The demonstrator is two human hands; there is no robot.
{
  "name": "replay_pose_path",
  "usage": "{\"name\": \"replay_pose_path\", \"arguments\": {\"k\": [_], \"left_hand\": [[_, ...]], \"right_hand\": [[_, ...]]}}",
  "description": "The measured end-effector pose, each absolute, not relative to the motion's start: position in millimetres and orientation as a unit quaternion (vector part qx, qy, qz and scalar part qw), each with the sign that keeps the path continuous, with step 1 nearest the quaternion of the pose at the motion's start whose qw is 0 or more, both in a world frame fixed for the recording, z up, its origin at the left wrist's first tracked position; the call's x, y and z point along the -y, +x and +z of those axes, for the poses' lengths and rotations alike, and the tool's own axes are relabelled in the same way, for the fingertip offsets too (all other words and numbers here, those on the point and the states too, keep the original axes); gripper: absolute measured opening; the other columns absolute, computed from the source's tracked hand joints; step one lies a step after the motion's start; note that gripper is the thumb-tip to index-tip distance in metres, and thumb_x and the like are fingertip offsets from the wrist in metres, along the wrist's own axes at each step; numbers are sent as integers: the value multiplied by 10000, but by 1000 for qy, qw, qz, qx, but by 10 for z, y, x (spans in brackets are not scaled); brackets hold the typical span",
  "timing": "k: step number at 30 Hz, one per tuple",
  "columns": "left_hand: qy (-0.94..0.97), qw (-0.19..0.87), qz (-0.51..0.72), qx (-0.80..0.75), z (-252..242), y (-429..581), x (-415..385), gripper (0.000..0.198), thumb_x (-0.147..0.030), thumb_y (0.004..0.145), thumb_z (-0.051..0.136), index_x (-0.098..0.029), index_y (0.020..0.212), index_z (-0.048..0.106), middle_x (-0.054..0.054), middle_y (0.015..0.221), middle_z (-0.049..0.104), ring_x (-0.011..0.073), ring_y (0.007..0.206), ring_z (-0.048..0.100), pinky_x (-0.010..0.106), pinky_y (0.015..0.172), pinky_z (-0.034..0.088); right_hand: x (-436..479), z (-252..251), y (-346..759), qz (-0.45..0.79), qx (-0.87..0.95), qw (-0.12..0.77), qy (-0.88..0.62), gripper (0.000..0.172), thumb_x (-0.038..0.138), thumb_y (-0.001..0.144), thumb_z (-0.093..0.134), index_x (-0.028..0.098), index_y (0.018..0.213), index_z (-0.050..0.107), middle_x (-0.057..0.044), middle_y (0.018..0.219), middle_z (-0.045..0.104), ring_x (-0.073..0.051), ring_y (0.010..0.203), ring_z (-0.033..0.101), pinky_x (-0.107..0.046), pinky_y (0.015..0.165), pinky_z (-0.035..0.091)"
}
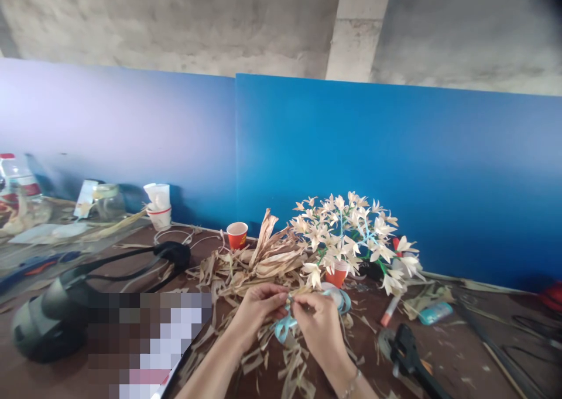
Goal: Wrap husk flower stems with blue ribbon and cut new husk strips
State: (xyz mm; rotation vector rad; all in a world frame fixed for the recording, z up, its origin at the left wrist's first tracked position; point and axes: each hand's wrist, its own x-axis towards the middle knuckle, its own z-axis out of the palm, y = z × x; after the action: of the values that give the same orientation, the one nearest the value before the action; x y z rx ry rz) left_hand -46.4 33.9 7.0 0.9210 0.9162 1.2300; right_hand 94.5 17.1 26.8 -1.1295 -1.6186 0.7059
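Note:
My left hand [259, 307] and my right hand [319, 323] meet over the table, fingers pinched together on a small piece of dried husk with a light blue ribbon [284, 326] hanging from it. The ribbon runs to a roll of blue tape [340, 297] just behind my right hand. Beneath and behind my hands lies a heap of dried corn husk strips [259, 258]. A bouquet of cream husk flowers [351, 235] on blue-green stems stands in an orange cup [337, 277] beyond my right hand.
A black helmet-like device [48, 323] with straps lies at left, and a red paper cup [237, 235] stands behind the husks. Stacked white cups [158, 205] and jars are at far left. A glue gun [410, 358], a glue stick [389, 311], a blue wall panel [395, 170].

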Motion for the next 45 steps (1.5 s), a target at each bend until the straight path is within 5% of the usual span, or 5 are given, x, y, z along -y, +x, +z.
{"name": "replay_pose_path", "arguments": {"k": [9, 18, 24, 36, 45], "left_hand": [[479, 601, 520, -373, 215, -468, -224, 253, -357, 641, 678, -124, 634, 579, 30, 495, 626, 100, 433, 526, 195, 463, 402], [475, 553, 544, -416, 76, -423, -322, 302, -406, 610, 679, -126, 590, 566, -16, 432, 547, 82, 370, 463, 190, 406, 361], [454, 550, 542, -444, 118, -383, -280, 294, -390, 604, 684, -114, 584, 588, -11, 445, 545, 79, 404, 465, 184, 429, 366], [515, 605, 499, -346, 219, -495, -233, 215, -316, 676, 655, -122, 664, 563, 10, 520, 592, 97, 478, 527, 201, 509, 408], [499, 559, 531, -395, 90, -451, -308, 265, -355, 641, 670, -127, 624, 536, -19, 482, 560, 87, 446, 492, 198, 480, 390]], "right_hand": [[-229, 280, 1029, 679, 479, 365, -420, 156, 227, 649, 528, 141, 539, 598, 0, 497, 563, -94, 433, 469, -217, 461, 348], [-120, 234, 917, 43, 744, 438, -503, 181, 115, 662, 562, 212, 812, 589, -19, 741, 632, -203, 774, 561, -360, 791, 317], [-140, 121, 903, -50, 758, 443, -475, 118, 98, 704, 534, 205, 657, 553, 7, 660, 609, -171, 719, 545, -356, 814, 264], [-222, 311, 1070, 666, 504, 360, -416, 100, 223, 639, 579, 133, 613, 613, -17, 545, 609, -125, 488, 536, -265, 557, 421], [-88, 387, 963, 187, 747, 398, -499, 172, 109, 629, 534, 204, 759, 593, -4, 729, 635, -162, 694, 552, -284, 703, 351]]}}
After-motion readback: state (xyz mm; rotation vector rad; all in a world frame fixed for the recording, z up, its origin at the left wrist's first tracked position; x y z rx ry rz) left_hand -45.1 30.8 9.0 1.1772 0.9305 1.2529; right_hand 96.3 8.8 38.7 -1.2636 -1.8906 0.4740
